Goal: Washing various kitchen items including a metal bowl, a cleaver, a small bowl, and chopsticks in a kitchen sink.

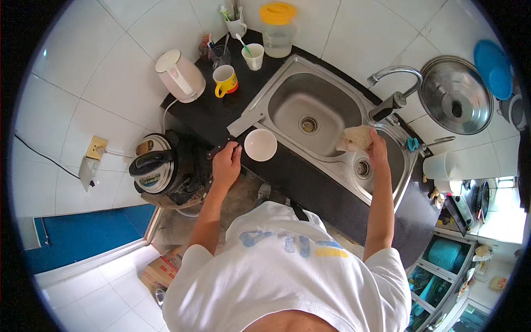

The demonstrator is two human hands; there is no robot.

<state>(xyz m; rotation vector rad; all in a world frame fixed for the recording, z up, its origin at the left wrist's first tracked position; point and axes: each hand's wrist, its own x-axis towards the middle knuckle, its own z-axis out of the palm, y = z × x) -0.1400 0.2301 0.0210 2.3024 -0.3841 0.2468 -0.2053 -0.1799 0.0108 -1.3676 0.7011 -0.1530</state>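
My left hand grips the dark, riveted handle of a kitchen knife. The knife's broad metal blade points toward the sink, over the counter and near the sink's left corner. Just right of that hand is a white bowl, near the counter's front edge. My right hand holds a pale beige scrubbing cloth or loofah above the divider of the double stainless-steel sink. The larger basin with its drain lies to the left, and the smaller basin's drain is below my right hand.
A chrome faucet rises behind the sink. On the black counter stand an electric kettle, a yellow mug, a white toothbrush cup and a yellow-lidded jar. An electric pressure cooker is at left; a metal lid leans at right.
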